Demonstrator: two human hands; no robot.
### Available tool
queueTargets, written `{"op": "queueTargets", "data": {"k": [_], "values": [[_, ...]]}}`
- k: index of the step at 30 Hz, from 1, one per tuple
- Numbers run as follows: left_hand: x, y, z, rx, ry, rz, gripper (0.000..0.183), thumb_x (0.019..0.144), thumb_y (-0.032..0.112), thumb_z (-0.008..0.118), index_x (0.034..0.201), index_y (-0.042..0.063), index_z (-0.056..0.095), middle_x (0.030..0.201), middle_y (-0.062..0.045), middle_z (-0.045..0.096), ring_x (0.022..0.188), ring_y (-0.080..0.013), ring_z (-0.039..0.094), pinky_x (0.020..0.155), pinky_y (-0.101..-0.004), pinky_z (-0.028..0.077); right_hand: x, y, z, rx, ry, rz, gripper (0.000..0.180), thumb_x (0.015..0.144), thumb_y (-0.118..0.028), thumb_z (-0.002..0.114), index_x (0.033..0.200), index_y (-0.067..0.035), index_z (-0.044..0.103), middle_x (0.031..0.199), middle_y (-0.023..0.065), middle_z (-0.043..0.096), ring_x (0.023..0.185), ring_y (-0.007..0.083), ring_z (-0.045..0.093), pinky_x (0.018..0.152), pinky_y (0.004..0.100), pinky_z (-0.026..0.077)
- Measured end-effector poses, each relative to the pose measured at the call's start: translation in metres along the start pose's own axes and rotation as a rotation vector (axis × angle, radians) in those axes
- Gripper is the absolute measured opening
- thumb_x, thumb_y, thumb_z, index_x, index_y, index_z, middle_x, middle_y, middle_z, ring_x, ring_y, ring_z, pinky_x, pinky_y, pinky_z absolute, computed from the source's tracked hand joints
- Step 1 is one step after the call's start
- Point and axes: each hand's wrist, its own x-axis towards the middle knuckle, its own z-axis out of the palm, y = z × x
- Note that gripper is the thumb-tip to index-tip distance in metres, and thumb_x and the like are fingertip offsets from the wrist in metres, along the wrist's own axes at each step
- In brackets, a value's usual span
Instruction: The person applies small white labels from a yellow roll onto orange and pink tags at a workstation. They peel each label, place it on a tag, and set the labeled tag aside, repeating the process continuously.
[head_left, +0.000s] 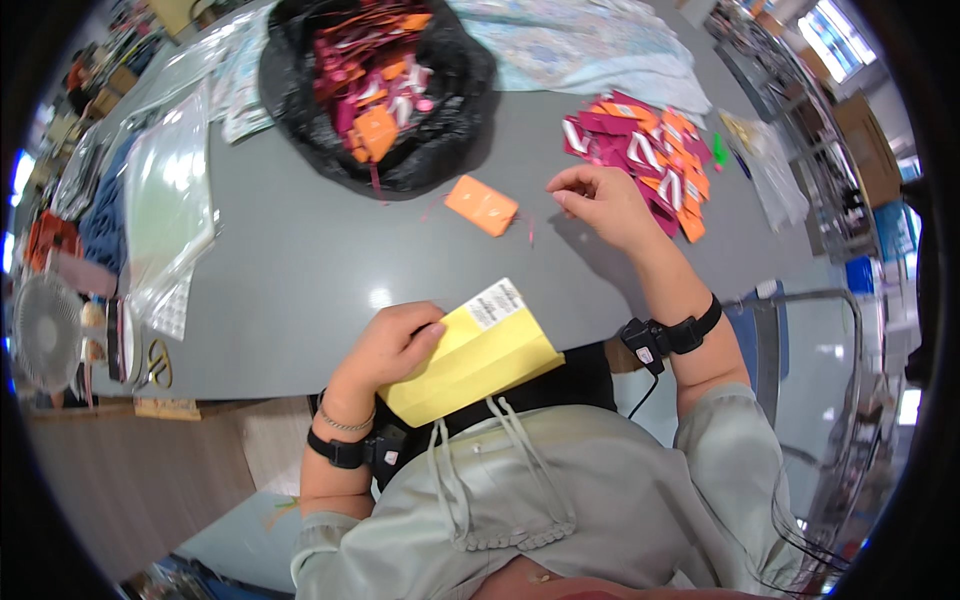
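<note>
My left hand (399, 341) grips the left side of a yellow backing sheet (480, 360) near the table's front edge. A strip of white printed stickers (495, 302) is at the sheet's upper end. My right hand (600, 199) hovers over the table with thumb and index finger close together; whether something small is between them I cannot tell. An orange hang tag (481, 205) with a thin pink string lies left of that hand. Beyond the right hand is a pile of magenta and orange tags (637, 150), some showing white parts. A black plastic bag (457, 97), rolled open, holds many similar tags.
Patterned fabric (577, 45) lies across the table's far side. Clear plastic bags (169, 187) and yellow-handled scissors (159, 363) are on the left, near a small fan (46, 330). A green object (720, 152), a pen (742, 166) and a plastic bag (772, 176) lie at right.
</note>
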Motion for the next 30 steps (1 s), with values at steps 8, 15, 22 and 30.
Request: {"op": "queueTargets", "data": {"k": [8, 15, 22, 30], "values": [[0.0, 0.004, -0.003, -0.028, -0.034, -0.102, 0.015, 0.091, 0.012, 0.056, 0.085, -0.001, 0.059, 0.067, -0.011, 0.054, 0.058, -0.0218, 0.048, 0.057, -0.0323, 0.042, 0.001, 0.015, 0.034, -0.69, 0.256, -0.274, 0.035, 0.08, -0.028, 0.074, 0.101, -0.002, 0.065, 0.097, 0.0132, 0.063, 0.087, 0.0283, 0.064, 0.079, 0.0415, 0.051], [-0.004, 0.0, -0.005, -0.041, 0.021, -0.096, 0.015, 0.091, 0.012, 0.056, 0.084, -0.001, 0.058, 0.064, -0.006, 0.049, 0.059, -0.0149, 0.044, 0.056, -0.0294, 0.039, 0.025, 0.013, 0.056, -0.173, -0.043, 0.014, 0.025, 0.083, -0.019, 0.071, 0.095, 0.0, 0.061, 0.083, 0.012, 0.065, 0.073, 0.0205, 0.064, 0.067, 0.0334, 0.051], [-0.006, -0.01, -0.001, -0.052, 0.041, -0.076, 0.013, 0.09, 0.01, 0.056, 0.086, -0.002, 0.059, 0.066, -0.009, 0.052, 0.059, -0.0173, 0.046, 0.057, -0.0297, 0.041, -0.087, 0.028, -0.056, 0.34, 0.103, 0.122, 0.018, 0.094, -0.019, 0.061, 0.1, -0.003, 0.057, 0.077, 0.0016, 0.061, 0.062, 0.0069, 0.055, 0.052, 0.0204, 0.04], [-0.006, -0.017, 0.0, -0.102, 0.027, -0.071, 0.017, 0.092, 0.012, 0.055, 0.085, -0.003, 0.058, 0.07, -0.004, 0.054, 0.063, -0.0124, 0.047, 0.059, -0.0266, 0.04, -0.242, 0.078, -0.17, 0.083, 0.339, 0.289, 0.013, 0.092, -0.017, 0.059, 0.097, -0.005, 0.059, 0.079, -0.0024, 0.06, 0.064, 0.006, 0.052, 0.056, 0.021, 0.04]]}}
